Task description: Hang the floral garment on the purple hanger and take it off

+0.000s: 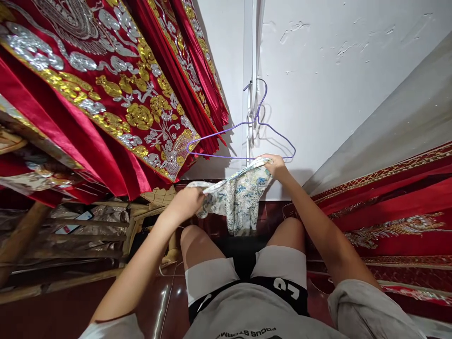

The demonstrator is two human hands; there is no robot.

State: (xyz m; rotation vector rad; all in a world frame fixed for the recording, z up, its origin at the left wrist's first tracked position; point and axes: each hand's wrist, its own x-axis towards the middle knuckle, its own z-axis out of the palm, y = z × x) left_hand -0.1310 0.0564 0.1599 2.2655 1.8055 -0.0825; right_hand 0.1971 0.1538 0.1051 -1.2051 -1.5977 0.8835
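Note:
A pale garment [243, 197] with a blue and green floral print hangs stretched between my two hands, above my knees. My left hand [189, 203] is closed around its left end. At its upper right corner, my right hand [276, 165] pinches the edge of the cloth. Just beyond the garment, a purple wire hanger [226, 156] hangs by its hook from a white strip [251, 56] on the wall. My right hand is close to the hanger's lower bar; I cannot tell whether they touch.
Red cloth with gold and silver sequins [139, 113] hangs at the left. Below it stands a bamboo frame [88, 223] with a phone-like object [75, 223] on it. More red embroidered fabric [395, 230] is at the right. A white wall [318, 94] rises ahead.

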